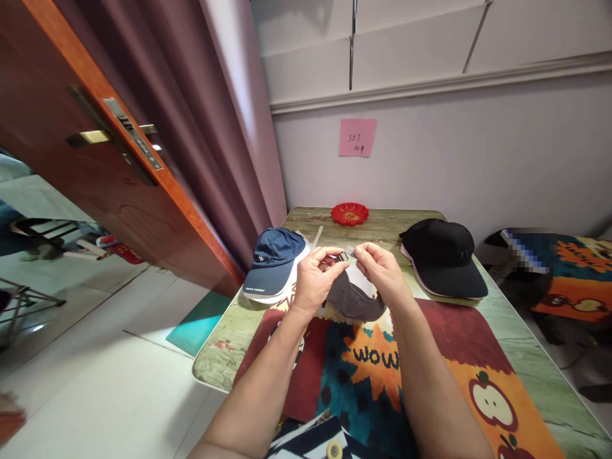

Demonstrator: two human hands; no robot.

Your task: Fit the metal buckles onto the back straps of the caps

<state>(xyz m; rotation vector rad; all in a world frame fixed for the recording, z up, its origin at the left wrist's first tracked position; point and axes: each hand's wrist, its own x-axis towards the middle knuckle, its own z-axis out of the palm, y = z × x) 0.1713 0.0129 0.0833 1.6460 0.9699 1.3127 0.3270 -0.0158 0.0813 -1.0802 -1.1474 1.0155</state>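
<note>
A dark grey cap (354, 301) is between my hands, just above the patterned mat, with a pale lining or paper showing inside it. My left hand (316, 275) is closed in a pinch on a small metal buckle (342, 256) on the cap's back strap. Facing it, my right hand (381, 268) pinches the strap's grey end (351, 250) between thumb and finger. The strap end is close to the buckle; whether it passes through cannot be made out. To the left sits a navy cap (277, 258), to the right a black cap (442, 255).
A red scalloped dish (350, 214) stands at the table's back edge. The colourful mat (370, 350) covers the near part of the wood-patterned table (220, 347). A pink note (357, 138) is on the wall. An open door (157, 210) and a curtain (210, 140) are on the left.
</note>
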